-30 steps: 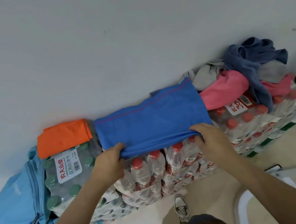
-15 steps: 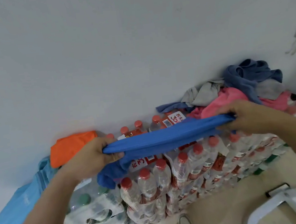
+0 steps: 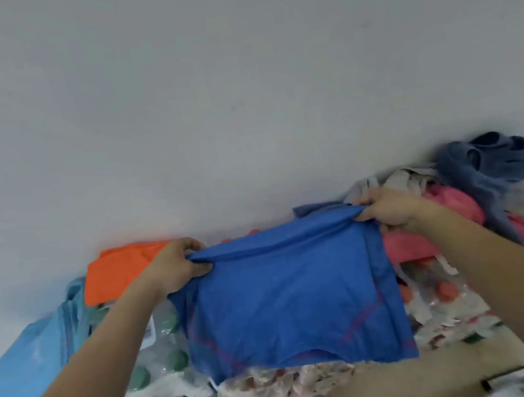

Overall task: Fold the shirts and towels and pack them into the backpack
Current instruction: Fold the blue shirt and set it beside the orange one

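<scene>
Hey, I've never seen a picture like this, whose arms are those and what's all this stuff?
There is no machine here. The picture comes from a wide-angle camera worn on a person's head, looking forward and down, so both bare arms are the wearer's own. The left hand and right hand each grip the top edge of a blue shirt, holding it up in front of stacked packs of bottled water. On those packs lie a folded orange garment at left and a loose pile of pink, grey and dark blue clothes at right. A light blue backpack sits at far left. The picture is blurred, so finer detail is unclear.
</scene>
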A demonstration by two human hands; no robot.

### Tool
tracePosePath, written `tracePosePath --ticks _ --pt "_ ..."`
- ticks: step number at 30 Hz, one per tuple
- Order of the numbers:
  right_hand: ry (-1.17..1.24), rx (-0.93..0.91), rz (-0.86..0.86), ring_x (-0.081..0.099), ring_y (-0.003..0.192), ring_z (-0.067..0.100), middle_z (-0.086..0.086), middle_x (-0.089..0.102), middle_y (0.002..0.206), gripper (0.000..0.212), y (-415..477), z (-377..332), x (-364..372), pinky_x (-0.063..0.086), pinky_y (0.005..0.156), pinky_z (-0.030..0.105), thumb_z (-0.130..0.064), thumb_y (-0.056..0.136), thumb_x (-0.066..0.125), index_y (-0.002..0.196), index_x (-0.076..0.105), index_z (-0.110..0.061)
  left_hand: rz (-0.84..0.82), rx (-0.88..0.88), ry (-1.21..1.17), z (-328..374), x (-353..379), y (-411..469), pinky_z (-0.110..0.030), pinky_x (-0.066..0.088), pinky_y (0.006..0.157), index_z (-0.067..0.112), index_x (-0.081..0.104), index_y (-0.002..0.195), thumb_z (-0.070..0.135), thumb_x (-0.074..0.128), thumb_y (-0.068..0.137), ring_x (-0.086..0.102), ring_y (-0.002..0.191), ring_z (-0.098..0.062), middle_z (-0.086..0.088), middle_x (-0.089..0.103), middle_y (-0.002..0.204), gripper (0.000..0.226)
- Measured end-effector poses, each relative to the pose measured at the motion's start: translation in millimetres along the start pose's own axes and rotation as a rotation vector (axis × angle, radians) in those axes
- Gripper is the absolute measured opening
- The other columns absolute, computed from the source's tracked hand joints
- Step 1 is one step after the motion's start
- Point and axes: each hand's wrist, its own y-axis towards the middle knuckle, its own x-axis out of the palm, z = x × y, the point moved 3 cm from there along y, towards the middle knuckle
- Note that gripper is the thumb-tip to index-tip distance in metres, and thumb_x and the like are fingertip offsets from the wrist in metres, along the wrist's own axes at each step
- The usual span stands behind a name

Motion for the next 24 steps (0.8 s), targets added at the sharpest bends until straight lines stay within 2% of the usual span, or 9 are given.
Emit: tracePosePath --ticks 3,5,8,11,14,17,20,22,24 --pt "0.226 0.148 0.099 0.049 0.069 0.017 0.008 0.051 0.076 0.006 36 11 26 0.041 0.041 0.019 -0.011 0.091 0.055 0.09 0.06 -0.012 0.134 -0.028 0.071 -11 17 21 -0.021 0.041 0.062 0.015 0.061 0.082 0.01 0.073 0.079 0.056 0.075 -0.017 0.0 0.062 0.075 0.013" --pt "0.333 0.175 0.16 0.05 0.076 0.017 0.007 0.053 0.082 0.006 45 9 32 0.043 0.044 0.022 -0.017 0.092 0.056 0.086 0.058 -0.015 0.197 -0.032 0.061 -12 17 26 -0.019 0.039 0.059 0.014 0.061 0.077 0.016 0.07 0.083 0.053 0.067 -0.012 0.002 0.06 0.07 0.011" --pt "0.445 0.189 0.19 0.049 0.071 0.015 0.005 0.054 0.077 0.011 50 6 29 0.042 0.051 0.024 -0.021 0.091 0.056 0.081 0.055 -0.017 0.312 -0.05 0.147 -13 12 29 -0.032 0.033 0.055 0.002 0.059 0.067 0.025 0.061 0.09 0.047 0.057 -0.02 -0.004 0.051 0.058 0.033" --pt "0.508 0.198 0.208 0.049 0.07 0.014 0.003 0.054 0.076 0.014 54 5 28 0.04 0.052 0.025 -0.023 0.091 0.057 0.079 0.053 -0.018 0.377 -0.139 0.182 -14 7 31 -0.035 0.031 0.058 -0.006 0.06 0.069 0.031 0.052 0.095 0.052 0.064 -0.028 -0.015 0.055 0.062 0.046" --pt "0.485 0.172 0.235 0.047 0.066 0.013 0.002 0.052 0.072 0.017 58 0 28 0.038 0.053 0.023 -0.024 0.091 0.055 0.076 0.051 -0.017 0.39 -0.192 0.16 -11 7 35 -0.035 0.035 0.063 -0.007 0.063 0.073 0.029 0.05 0.096 0.056 0.072 -0.03 -0.022 0.062 0.073 0.044" --pt "0.427 0.111 0.256 0.039 0.049 0.013 0.003 0.042 0.057 0.029 59 -6 28 0.029 0.041 0.018 -0.025 0.094 0.054 0.067 0.047 -0.016 0.314 -0.174 -0.111 -3 8 38 -0.034 0.047 0.071 0.011 0.066 0.085 0.016 0.062 0.086 0.06 0.074 -0.025 -0.01 0.065 0.075 0.006" --pt "0.35 0.047 0.242 0.036 0.035 0.009 0.002 0.039 0.05 0.035 52 -13 30 0.023 0.034 0.016 -0.028 0.094 0.055 0.064 0.047 -0.013 0.089 -0.165 -0.413 7 11 33 -0.044 0.051 0.078 0.025 0.066 0.099 0.003 0.063 0.085 0.064 0.077 -0.032 -0.02 0.066 0.086 0.027" --pt "0.335 0.028 0.204 0.045 0.046 0.01 0.005 0.045 0.058 0.031 45 -20 37 0.031 0.036 0.016 -0.032 0.094 0.056 0.073 0.056 -0.01 -0.003 -0.154 -0.508 17 15 27 -0.048 0.049 0.082 0.023 0.071 0.094 0.001 0.061 0.084 0.061 0.08 -0.034 -0.027 0.065 0.094 0.027" --pt "0.392 0.024 0.144 0.051 0.066 0.016 0.008 0.048 0.072 0.027 35 -30 49 0.044 0.04 0.019 -0.032 0.094 0.057 0.083 0.06 -0.009 0.004 -0.157 -0.563 30 27 25 -0.037 0.052 0.071 0.016 0.073 0.083 -0.001 0.058 0.085 0.06 0.073 -0.027 -0.024 0.065 0.089 0.023"
